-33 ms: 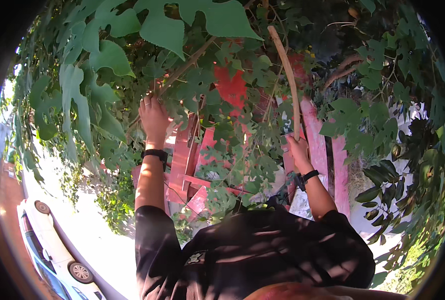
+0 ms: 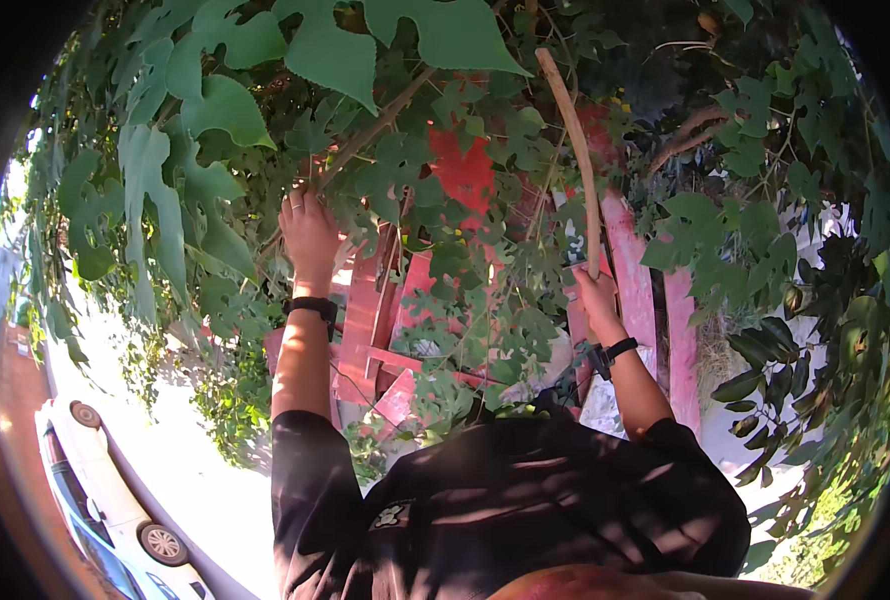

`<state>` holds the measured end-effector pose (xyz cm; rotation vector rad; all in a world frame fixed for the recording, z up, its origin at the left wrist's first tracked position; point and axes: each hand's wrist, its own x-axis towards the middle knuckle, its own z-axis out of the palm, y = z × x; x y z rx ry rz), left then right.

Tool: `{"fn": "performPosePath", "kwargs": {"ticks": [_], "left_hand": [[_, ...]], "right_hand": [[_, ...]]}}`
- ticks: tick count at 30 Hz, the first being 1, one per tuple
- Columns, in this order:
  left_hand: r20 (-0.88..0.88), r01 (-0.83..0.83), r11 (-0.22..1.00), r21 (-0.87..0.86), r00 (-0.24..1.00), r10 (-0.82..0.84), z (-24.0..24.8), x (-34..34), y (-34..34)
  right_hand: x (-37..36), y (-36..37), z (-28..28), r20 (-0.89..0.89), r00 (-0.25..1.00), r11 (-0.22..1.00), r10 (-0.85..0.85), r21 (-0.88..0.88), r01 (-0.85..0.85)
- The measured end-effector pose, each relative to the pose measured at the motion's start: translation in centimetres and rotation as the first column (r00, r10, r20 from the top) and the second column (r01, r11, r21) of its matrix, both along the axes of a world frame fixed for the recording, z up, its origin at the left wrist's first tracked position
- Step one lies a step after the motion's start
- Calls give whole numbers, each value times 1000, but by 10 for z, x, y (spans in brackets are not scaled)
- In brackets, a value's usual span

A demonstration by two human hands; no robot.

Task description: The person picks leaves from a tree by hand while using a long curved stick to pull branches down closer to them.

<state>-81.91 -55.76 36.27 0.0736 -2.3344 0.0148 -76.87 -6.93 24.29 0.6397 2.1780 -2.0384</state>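
Note:
My left hand (image 2: 310,235), with a ring and a black wristband, reaches up into the leaves at left of centre. Its fingers are closed over a thin brown branch (image 2: 377,128) that slants up to the right. The fingertips are partly lost among leaves. In my right hand (image 2: 597,298), wrapped round its lower end, is a pale, slightly bent wooden stick (image 2: 577,150). It rises nearly upright into the foliage, its blunt top end free. A dark watch sits on that wrist. Lobed green leaves (image 2: 445,35) hang above and between both hands.
Behind the vines stand red painted boards (image 2: 620,250), some tilted. A thicker branch (image 2: 687,135) crosses at upper right. Darker leaves (image 2: 770,360) hang at the right side. On the left, a white car (image 2: 115,490) stands on bright pavement (image 2: 180,475).

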Motion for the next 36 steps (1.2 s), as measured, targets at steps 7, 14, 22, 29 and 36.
{"fn": "performPosePath", "kwargs": {"ticks": [7,14,22,29,36], "left_hand": [[-29,53,998,-30,998,-54,4,-3,1],[-18,15,997,-73,1000,-16,7,1,-6],[-95,-8,980,-199,995,-11,37,14,13],[-159,-61,931,-360,987,3,73,24,39],[-162,-101,873,-477,986,25,115,36,51]], "right_hand": [[16,-8,-6,-32,999,999,-41,19,41],[41,1,-16,-46,999,986,-8,168,16],[51,15,-18,5,999,994,38,105,-38],[86,42,-59,-75,995,982,70,181,-56],[133,89,-85,-61,992,965,108,245,-89]]}}
